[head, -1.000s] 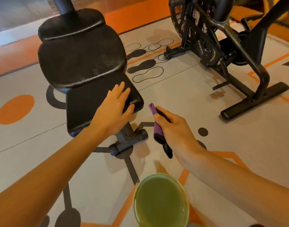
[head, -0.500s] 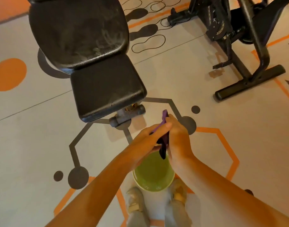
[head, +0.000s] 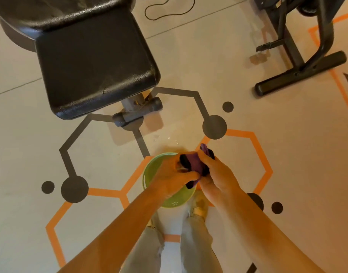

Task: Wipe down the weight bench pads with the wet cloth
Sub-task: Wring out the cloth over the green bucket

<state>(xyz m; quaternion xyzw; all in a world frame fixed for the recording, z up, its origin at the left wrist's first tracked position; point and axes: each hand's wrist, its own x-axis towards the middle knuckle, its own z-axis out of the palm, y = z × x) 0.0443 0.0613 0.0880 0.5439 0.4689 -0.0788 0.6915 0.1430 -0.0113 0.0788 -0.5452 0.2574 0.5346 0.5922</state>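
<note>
The purple-and-black cloth (head: 195,164) is being held bunched over the right edge of a green bowl (head: 149,170) on the floor, near the person's feet. The black bench pad (head: 94,62) is sitting farther off to the left, apart from it; an exercise bike base (head: 299,73) is standing far right. The left hand (head: 169,178) and right hand (head: 216,174) are both gripping the cloth, fingers curled round it, arms reaching forward and down.

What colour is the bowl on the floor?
The bowl is light green, seen best in the head view, below both hands.
</note>
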